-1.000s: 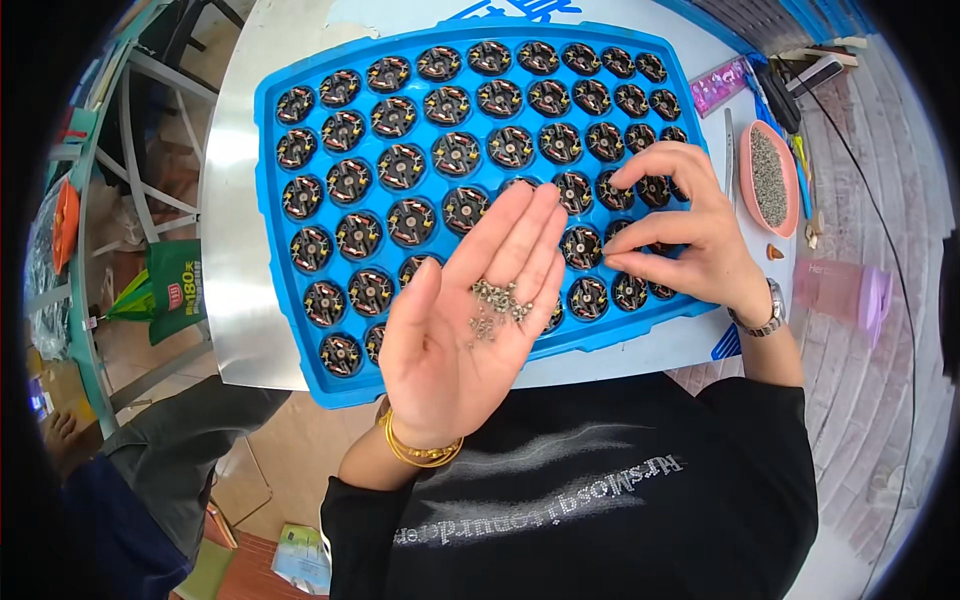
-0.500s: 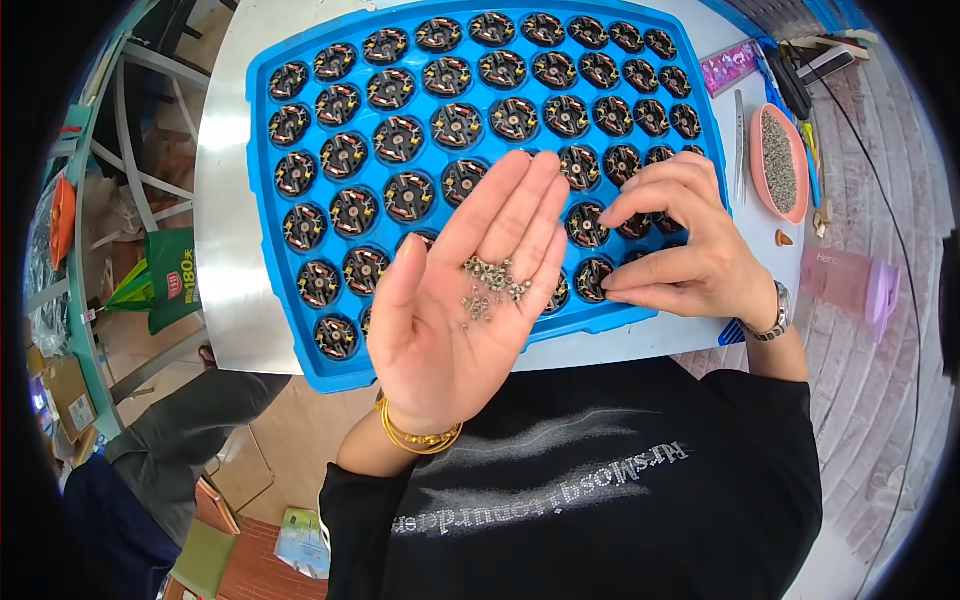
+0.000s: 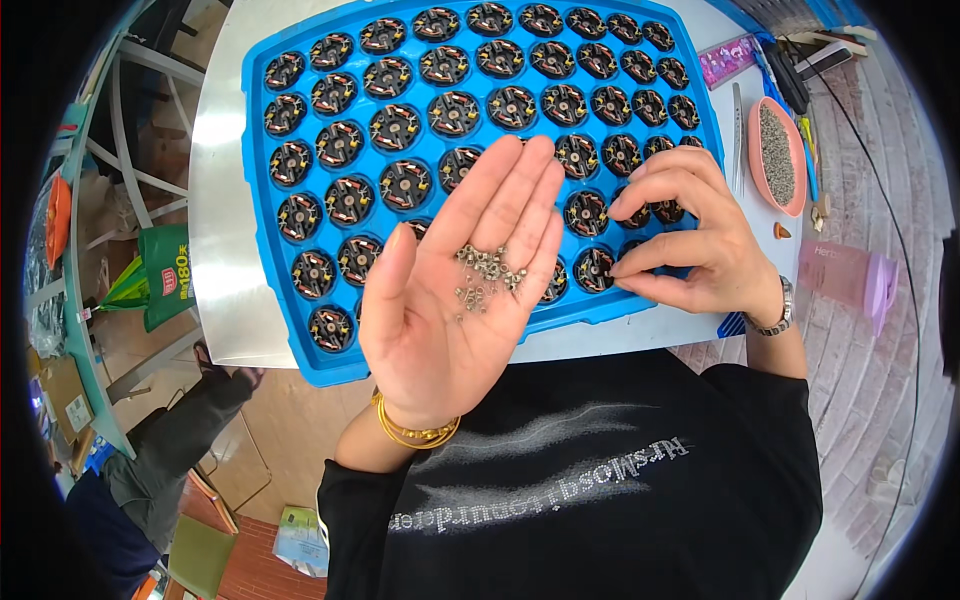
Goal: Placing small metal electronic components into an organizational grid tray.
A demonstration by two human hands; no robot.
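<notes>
- Metal pieces [image 3: 488,265], small and silvery, lie loose on the palm side of the left hand [image 3: 440,320], gathered around the base of its fingers.
- That left hand is held palm up over the near side of the blue tray [image 3: 258,160]; its fingers are stretched out side by side, the thumb apart — released, clasping nothing.
- Across the blue tray, which rests on the pale table [image 3: 222,300], round black parts [image 3: 395,127] sit in rows, with red, yellow and copper-coloured details.
- Over the near right part of the blue tray bends the right hand [image 3: 710,240], thumb and forefinger tips close together at one of the round black parts — whether they grasp a piece, I cannot tell. Another finger arches above that pair.
- Right of the blue tray stands a pink bowl [image 3: 758,170] full of small grey bits [image 3: 776,150]; a slender metal tool [image 3: 737,130] lies between the two.
- Gold bracelets [image 3: 425,435] circle the left wrist, a watch [image 3: 784,308] the right.
</notes>
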